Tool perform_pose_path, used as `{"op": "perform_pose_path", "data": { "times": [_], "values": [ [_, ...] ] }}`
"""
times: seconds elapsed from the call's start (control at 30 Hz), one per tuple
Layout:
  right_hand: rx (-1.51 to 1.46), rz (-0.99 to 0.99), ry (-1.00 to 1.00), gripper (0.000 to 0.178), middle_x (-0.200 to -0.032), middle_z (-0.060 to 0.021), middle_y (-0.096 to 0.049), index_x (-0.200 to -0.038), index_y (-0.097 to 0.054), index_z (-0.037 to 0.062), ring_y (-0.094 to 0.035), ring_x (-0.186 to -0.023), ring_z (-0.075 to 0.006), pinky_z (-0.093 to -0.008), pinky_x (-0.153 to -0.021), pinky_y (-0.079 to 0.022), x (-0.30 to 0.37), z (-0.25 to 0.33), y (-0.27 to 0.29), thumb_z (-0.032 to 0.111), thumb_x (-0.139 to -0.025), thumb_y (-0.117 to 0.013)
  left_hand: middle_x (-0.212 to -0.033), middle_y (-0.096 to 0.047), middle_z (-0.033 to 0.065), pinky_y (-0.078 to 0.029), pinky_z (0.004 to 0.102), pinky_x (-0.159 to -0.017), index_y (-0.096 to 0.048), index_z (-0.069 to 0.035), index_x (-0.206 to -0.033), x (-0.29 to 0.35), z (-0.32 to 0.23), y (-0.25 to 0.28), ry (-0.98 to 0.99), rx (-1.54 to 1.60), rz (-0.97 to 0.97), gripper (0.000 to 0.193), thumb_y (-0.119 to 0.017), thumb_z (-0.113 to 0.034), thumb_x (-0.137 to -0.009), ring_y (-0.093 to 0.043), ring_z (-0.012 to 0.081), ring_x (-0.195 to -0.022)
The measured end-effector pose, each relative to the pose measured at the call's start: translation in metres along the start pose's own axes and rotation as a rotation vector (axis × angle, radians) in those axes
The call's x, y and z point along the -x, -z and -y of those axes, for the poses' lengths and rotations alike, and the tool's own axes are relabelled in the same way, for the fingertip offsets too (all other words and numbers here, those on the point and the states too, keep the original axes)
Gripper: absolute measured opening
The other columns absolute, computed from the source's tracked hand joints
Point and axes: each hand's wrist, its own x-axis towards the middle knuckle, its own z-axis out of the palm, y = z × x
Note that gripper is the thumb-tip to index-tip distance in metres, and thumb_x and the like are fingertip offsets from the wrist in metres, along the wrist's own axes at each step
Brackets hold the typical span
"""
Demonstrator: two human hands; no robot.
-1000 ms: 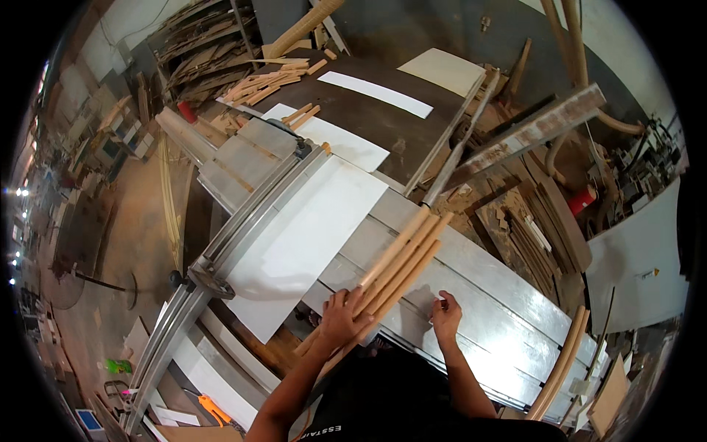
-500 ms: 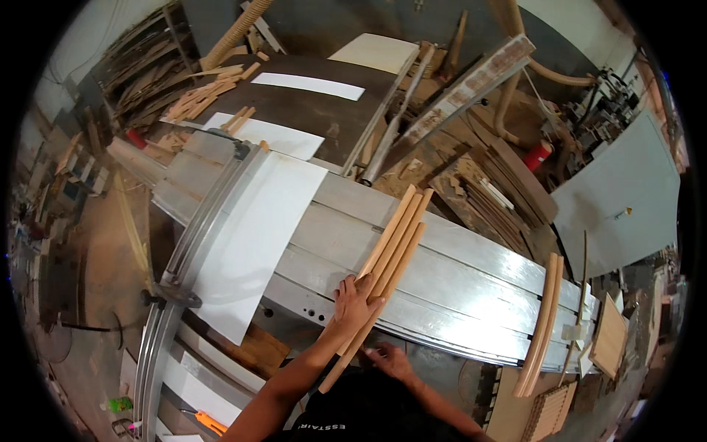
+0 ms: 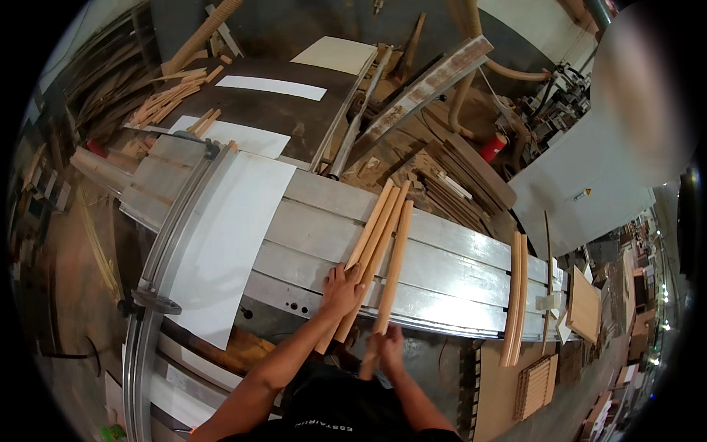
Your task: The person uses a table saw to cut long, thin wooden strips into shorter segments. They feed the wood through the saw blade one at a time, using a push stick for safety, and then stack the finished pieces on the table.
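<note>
Long, pale wooden strips (image 3: 377, 225) lie side by side across the slotted metal table (image 3: 309, 221), their near ends reaching past its front edge. My left hand (image 3: 342, 289) is closed over them, thumb on the right side. One separate wooden strip (image 3: 395, 265) rests at a slight angle to the right of that group, a narrow gap between them. My right hand (image 3: 387, 346) grips this strip close to its near end, just off the table's front edge. The fingers of my right hand partly cover the strip there.
A white panel (image 3: 228, 228) lies to the left by a metal fence rail (image 3: 173, 221). Two more wooden strips (image 3: 517, 295) sit at the table's right end. A slanted metal beam (image 3: 427, 92), dark boards and a red cylinder (image 3: 492, 147) are beyond the table.
My right hand has risen from below the table edge and taken hold of the rightmost strip, which now stands apart from the others. My left hand stays on the group. The whole view has shifted.
</note>
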Motion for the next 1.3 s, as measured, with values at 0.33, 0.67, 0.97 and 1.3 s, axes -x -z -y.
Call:
{"op": "perform_pose_path", "data": {
  "times": [0.33,0.67,0.97,1.3],
  "values": [
    [-0.085,0.153,-0.24,0.028,-0.093,-0.0075,-0.066,-0.121,-0.062,0.0013,-0.065,-0.076,-0.0204,-0.0348,-0.067,-0.054,-0.076,0.077,0.042,0.018,-0.104,-0.048,-0.12,-0.048,0.0204,-0.049,0.0527,-0.091,-0.05,-0.007,-0.143,0.006,-0.044,-0.027,-0.035,0.064,-0.027,0.063,-0.07,-0.034,-0.089,-0.053,0.0409,-0.111],
    [1.012,-0.283,0.43,0.034,-0.093,-0.0227,-0.069,-0.114,-0.072,0.0,-0.068,-0.085,-0.0388,-0.0454,-0.077,-0.054,-0.069,0.047,0.045,0.025,-0.091,-0.066,-0.123,-0.052,0.0176,-0.051,0.0539,-0.089,-0.044,-0.001,-0.141,0.005,-0.069,-0.003,0.199,-0.042,-0.057,0.075,-0.078,-0.028,-0.079,-0.054,0.0374,-0.116],
    [0.682,0.101,0.264,0.034,-0.085,-0.0185,-0.073,-0.112,-0.072,-0.0014,-0.072,-0.074,-0.0238,-0.0372,-0.072,-0.056,0.006,0.069,-0.009,0.026,-0.093,-0.069,-0.108,-0.059,0.0218,-0.058,0.0501,-0.08,-0.056,0.003,-0.116,0.011,-0.015,0.002,0.109,0.018,-0.053,0.047,-0.071,-0.025,-0.081,-0.065,0.0431,-0.091],
    [0.907,0.233,0.303,0.049,-0.096,-0.0257,-0.072,-0.126,-0.062,0.0012,-0.071,-0.089,-0.0439,-0.0503,-0.079,-0.057,0.021,0.063,-0.042,0.033,-0.089,-0.072,-0.117,-0.059,0.0234,-0.053,0.0517,-0.089,-0.053,-0.001,-0.132,0.051,-0.024,0.015,0.271,0.261,0.021,0.053,-0.068,-0.033,-0.091,-0.062,0.0443,-0.105]
  ]
}}
